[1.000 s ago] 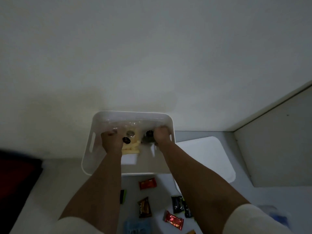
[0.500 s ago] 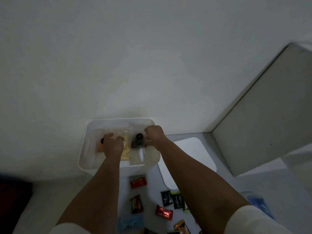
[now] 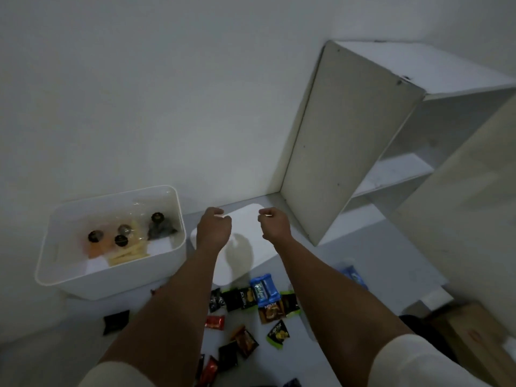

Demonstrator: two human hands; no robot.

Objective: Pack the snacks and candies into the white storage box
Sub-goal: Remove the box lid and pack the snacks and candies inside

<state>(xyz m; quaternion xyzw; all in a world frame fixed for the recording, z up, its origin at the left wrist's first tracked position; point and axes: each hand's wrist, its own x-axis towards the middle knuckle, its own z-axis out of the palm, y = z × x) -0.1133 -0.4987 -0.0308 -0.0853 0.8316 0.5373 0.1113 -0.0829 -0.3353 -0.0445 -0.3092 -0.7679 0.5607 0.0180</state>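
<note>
From the head camera, the white storage box (image 3: 111,263) sits at the left on the pale bench (image 3: 377,263), close against the wall, its top open. Inside it lie clear pouches (image 3: 122,247) with dark round caps, one holding something orange, one pale yellow sticks, one dark pieces toward the box's right wall. Just right of the box, a flat white lid (image 3: 245,247) lies on the bench. Both hands hover above this lid, clear of the box. The left hand (image 3: 213,231) is nearest the box's right wall, its fingers curled loosely inward with nothing visible in them. The right hand (image 3: 275,226) is a little farther right, also loosely curled and empty as far as can be seen; the two hands are apart, with bare lid between them. Nearer the person, between and below the forearms, loose wrapped candies (image 3: 245,298) are scattered on the bench: a blue packet (image 3: 264,290), black and green ones, brown ones, a red one (image 3: 215,322), and a dark one (image 3: 116,321) lying alone in front of the box. All of these lie outside the box and well short of the hands. At the right stands a white shelf unit (image 3: 363,141), its side panel near the right hand.
</note>
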